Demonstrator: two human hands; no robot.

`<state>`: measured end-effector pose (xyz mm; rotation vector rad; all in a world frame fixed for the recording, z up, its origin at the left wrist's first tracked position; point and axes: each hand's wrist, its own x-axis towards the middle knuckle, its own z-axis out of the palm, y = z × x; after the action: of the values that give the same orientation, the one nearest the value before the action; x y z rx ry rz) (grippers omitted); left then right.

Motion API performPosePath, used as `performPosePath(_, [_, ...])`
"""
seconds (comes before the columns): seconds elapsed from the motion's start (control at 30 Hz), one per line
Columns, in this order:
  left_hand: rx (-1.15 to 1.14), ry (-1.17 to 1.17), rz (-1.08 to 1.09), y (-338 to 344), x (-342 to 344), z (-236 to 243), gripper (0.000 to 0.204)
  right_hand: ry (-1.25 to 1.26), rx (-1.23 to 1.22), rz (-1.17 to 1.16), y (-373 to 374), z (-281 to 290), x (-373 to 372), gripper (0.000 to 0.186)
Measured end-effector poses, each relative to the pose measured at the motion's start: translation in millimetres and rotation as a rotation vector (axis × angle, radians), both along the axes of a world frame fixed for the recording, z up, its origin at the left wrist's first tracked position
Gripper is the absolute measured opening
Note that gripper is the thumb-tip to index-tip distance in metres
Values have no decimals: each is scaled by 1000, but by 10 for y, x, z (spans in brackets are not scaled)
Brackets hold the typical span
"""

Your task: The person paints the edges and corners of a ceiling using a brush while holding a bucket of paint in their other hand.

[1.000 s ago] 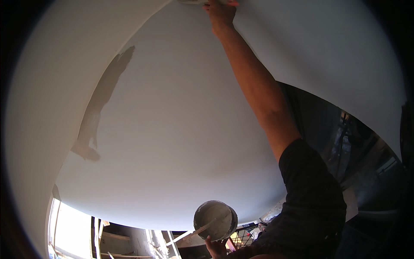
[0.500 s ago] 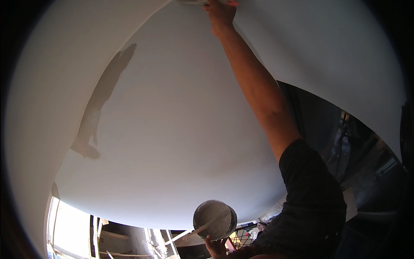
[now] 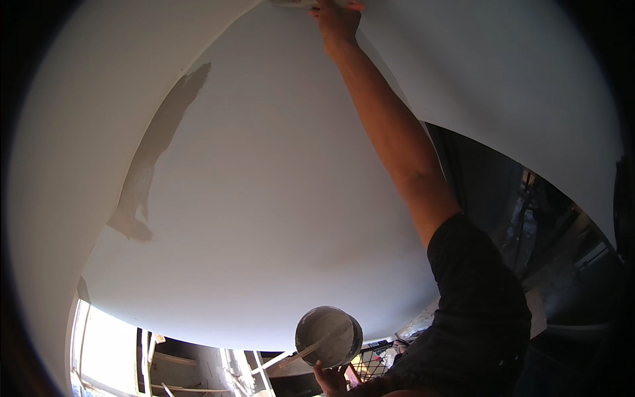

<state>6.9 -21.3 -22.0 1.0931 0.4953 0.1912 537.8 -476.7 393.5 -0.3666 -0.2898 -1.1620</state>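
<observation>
Overhead, my right hand [image 3: 338,21] reaches to the top of the picture with bent fingers around a pale flat tool [image 3: 294,2]. The top edge cuts this tool off, so its exact kind does not show. It lies close against the large white curved surface [image 3: 278,178]. Low in the middle, my left hand [image 3: 330,380] grips a round dark-rimmed bucket [image 3: 340,341] from its near side, thumb up against the wall. Grey paste-like material lies inside, and a thin wooden stick [image 3: 304,351] slants across the opening. Part of the left fingers is hidden beneath the bucket.
A wet-looking grey strip [image 3: 155,142] runs along the left seam of the white surface. Bright daylight enters by an opening [image 3: 109,347] at lower left, beside wooden pieces [image 3: 173,359]. Below the bucket stands a black wire crate [image 3: 374,360]. The right side holds a dark space [image 3: 503,192].
</observation>
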Motion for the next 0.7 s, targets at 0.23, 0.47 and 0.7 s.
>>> performPosePath(0.23, [-1,8,14,47,-18,-63,83,2,-22,-20,77,1,-83,17])
performPosePath(0.47, [15,-3,28,-3,-8,-33,85,0,-13,-1,95,-3,-27,14])
performPosePath(0.7, [-14,22,55,72,-54,-83,73,-46,-22,-30,177,20,-101,10])
